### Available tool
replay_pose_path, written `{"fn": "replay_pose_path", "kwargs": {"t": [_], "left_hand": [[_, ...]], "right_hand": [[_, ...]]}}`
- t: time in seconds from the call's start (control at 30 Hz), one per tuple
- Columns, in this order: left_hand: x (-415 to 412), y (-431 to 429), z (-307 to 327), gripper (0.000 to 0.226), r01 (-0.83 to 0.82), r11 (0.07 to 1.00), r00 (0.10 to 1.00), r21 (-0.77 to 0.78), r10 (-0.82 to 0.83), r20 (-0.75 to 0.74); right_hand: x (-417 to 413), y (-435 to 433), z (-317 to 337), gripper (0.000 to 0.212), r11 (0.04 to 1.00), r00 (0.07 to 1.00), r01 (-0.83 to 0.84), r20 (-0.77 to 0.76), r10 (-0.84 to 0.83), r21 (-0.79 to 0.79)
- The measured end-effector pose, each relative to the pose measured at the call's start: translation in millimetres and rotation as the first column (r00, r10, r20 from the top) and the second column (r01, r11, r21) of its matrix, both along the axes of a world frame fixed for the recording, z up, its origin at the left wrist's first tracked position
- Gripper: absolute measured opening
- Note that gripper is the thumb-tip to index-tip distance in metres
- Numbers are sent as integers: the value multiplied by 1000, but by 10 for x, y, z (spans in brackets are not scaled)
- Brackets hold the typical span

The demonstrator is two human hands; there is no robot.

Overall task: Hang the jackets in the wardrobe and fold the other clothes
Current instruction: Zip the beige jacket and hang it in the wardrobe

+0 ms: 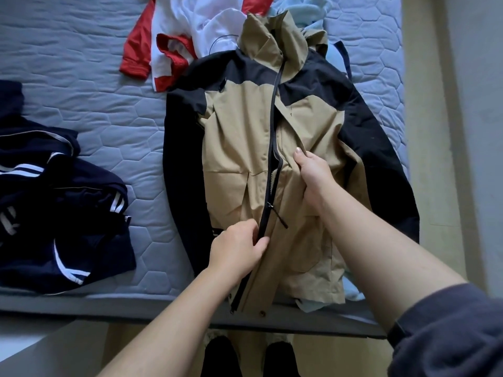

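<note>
Head view, listed near to far. Nearest: pair of black shoes (220, 357) on pale floor below the bed's edge; dark sleeve (449, 336) bunched above the right forearm. Next: left hand (236, 251), fingers curled, pinched on the black zip edge low on the jacket front. Right hand (313, 175), further up, clamped on a fold of tan cloth just right of the zip, thumb on top. Zip pull (272, 206) placed between the two hands. Jacket (239, 148): tan body and hood, black shoulders and sleeves; laid front up on the grey quilted bed (109, 110), hem hung over the near edge, hood pointed to the far side. Left of it and apart: heap of navy clothes (62, 219) with white stripes. Farthest: red-and-white garment (168, 44) touching the jacket's left shoulder; light blue cloth (307, 9) partly hidden beneath the hood.
</note>
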State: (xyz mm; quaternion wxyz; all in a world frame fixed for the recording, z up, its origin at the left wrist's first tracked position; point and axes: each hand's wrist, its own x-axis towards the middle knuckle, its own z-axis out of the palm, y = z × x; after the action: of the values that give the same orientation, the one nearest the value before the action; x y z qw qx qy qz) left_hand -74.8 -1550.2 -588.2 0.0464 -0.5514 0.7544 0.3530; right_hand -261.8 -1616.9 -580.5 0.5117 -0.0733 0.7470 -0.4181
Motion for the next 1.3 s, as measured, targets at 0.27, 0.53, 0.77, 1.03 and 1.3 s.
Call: {"fn": "replay_pose_path", "kwargs": {"t": [0.27,0.53,0.77,1.03,1.3], "left_hand": [[-150,-215,-36,11,-214,975,974,64,218,-66],[-319,44,-255,34,-328,823,845,464,475,-245],[-278,128,-307,19,-312,897,873,313,401,-277],[-105,190,-168,25,-417,894,866,161,445,-227],[-40,184,-91,26,-372,923,892,99,385,-237]], "right_hand": [[-10,172,12,22,981,962,-174,-196,188,83],[-67,328,0,27,979,938,187,312,-152,-85],[-50,368,-13,25,975,955,207,233,-184,-79],[142,850,152,6,904,591,-418,-730,343,87],[277,1064,101,19,658,148,-685,-824,547,313]]}}
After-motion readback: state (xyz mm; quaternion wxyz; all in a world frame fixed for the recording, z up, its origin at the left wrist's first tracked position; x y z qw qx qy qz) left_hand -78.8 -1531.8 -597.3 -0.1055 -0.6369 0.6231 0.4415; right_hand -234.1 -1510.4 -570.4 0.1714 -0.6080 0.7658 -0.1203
